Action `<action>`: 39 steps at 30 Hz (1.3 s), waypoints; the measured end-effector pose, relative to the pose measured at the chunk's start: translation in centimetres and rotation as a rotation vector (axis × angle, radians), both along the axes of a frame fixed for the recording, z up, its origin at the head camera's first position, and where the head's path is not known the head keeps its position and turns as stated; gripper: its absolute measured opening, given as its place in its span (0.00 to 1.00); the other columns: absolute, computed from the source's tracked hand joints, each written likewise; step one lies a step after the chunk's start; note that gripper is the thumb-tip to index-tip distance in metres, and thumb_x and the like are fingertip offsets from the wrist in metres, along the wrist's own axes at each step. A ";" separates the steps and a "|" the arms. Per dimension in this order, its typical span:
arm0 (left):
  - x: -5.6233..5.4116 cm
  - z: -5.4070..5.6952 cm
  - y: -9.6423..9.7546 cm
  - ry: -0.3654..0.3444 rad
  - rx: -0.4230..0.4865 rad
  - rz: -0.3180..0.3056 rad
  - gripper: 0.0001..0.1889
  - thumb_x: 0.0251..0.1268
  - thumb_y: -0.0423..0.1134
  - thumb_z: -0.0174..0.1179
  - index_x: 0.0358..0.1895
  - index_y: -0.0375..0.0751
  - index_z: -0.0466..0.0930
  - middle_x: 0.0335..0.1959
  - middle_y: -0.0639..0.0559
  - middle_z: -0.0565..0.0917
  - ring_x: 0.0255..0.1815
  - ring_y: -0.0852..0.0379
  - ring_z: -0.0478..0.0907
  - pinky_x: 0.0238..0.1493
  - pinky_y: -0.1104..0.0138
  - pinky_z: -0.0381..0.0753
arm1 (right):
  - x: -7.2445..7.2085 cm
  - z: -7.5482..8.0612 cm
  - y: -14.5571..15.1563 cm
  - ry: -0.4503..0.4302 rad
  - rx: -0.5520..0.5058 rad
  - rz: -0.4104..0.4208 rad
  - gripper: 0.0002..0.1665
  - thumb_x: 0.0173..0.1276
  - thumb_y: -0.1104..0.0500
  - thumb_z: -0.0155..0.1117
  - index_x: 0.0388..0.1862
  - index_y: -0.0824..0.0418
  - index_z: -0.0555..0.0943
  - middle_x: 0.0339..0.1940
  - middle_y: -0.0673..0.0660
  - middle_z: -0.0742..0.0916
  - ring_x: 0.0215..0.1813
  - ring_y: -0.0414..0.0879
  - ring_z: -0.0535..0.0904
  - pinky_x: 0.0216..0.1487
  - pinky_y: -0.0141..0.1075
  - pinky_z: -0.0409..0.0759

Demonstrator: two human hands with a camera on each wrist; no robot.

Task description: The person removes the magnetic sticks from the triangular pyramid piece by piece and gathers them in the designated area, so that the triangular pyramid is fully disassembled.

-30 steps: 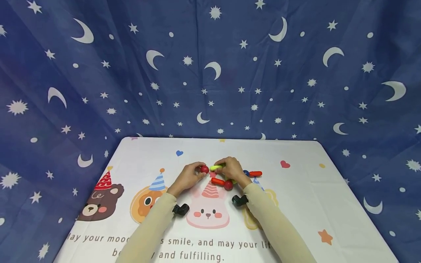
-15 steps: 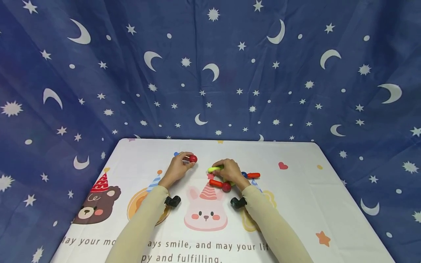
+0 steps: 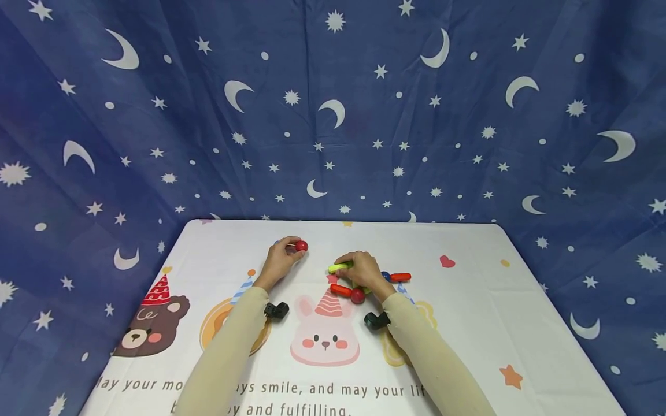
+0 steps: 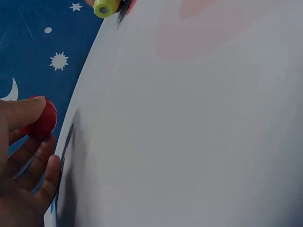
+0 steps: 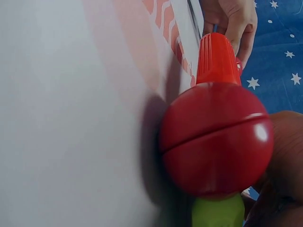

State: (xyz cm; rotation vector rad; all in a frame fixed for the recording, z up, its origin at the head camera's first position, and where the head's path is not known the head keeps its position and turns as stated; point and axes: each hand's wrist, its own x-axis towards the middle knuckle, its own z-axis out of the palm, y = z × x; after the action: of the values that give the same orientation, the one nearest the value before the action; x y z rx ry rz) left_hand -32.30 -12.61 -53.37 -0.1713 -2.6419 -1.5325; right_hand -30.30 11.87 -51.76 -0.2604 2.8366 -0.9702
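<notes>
My left hand pinches a red ball between thumb and fingers near the far side of the table. In the left wrist view the red ball shows a seam line. My right hand grips a yellow-green rod whose free end points left. That end has a small round grey spot, seen on the rod. Under the right hand, a red rod joins a second red ball, with another yellow-green rod on that ball's other side. A blue ball adjoins an orange-red rod.
A white tablecloth with printed cartoon animals and lettering covers the table. Behind and at the sides hangs a blue curtain with moons and stars. Dark wrist cameras sit on both sleeves, such as the left camera.
My left hand has carried the red ball away from the yellow-green rod's end, leftward and toward the table's far edge. My right hand and the joined pieces have hardly moved.
</notes>
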 end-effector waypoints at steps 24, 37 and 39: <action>-1.7 -1.1 0.4 -0.017 0.007 0.129 0.21 0.61 0.36 0.68 0.58 0.38 0.79 0.51 0.39 0.83 0.55 0.45 0.78 0.61 0.54 0.73 | 0.0 0.0 -0.2 -0.017 0.006 -0.017 0.15 0.56 0.51 0.77 0.45 0.46 0.89 0.52 0.55 0.87 0.52 0.53 0.78 0.59 0.49 0.74; -1.9 -0.6 0.0 -0.036 0.037 0.106 0.22 0.62 0.39 0.68 0.58 0.37 0.78 0.53 0.39 0.83 0.56 0.44 0.79 0.60 0.54 0.75 | -0.1 0.1 -0.3 -0.050 -0.010 -0.043 0.15 0.56 0.52 0.77 0.44 0.45 0.89 0.53 0.55 0.87 0.51 0.52 0.77 0.59 0.48 0.74; -1.7 -0.5 -0.1 -0.033 0.044 0.097 0.22 0.62 0.40 0.67 0.58 0.37 0.78 0.53 0.39 0.83 0.56 0.44 0.79 0.60 0.54 0.76 | -0.1 0.1 -0.3 -0.045 -0.011 -0.040 0.15 0.57 0.52 0.77 0.44 0.45 0.89 0.53 0.55 0.87 0.51 0.52 0.77 0.60 0.48 0.74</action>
State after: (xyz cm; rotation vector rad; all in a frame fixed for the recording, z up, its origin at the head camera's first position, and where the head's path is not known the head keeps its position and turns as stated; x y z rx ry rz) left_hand -34.03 -12.70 -53.87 -0.0146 -2.5964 -1.5740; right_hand -30.37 11.58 -51.67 -0.1810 2.8064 -0.9866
